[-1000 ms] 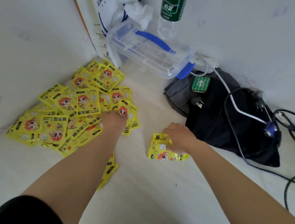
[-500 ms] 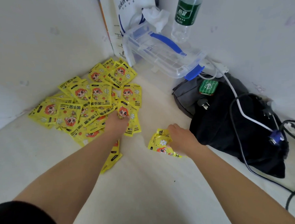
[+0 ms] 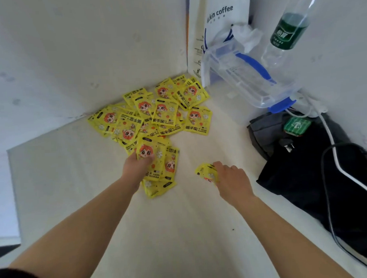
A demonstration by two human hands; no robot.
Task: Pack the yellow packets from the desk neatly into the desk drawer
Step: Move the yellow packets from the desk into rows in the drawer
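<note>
I read the yellow packets (image 3: 162, 115) as glossy plastic film, a bit crinkled. I'd call the desk (image 3: 182, 233) matt and smooth. Storage box (image 3: 245, 81): clear hard plastic, shiny. Bottle (image 3: 277, 50): clear plastic, glossy label. Coffee bag (image 3: 219, 17): matt paper. Dark bag (image 3: 302, 175): soft matt cloth.

One wide-angle camera sat on the person's head, looking forward and steeply down onto the desk (image 3: 183, 244); it faced the corner where two walls met; both forearms entered from the bottom edge, with the left hand (image 3: 135, 168) and right hand (image 3: 232, 180) at mid-frame; the yellow packets (image 3: 156, 119) lay just beyond.
</note>
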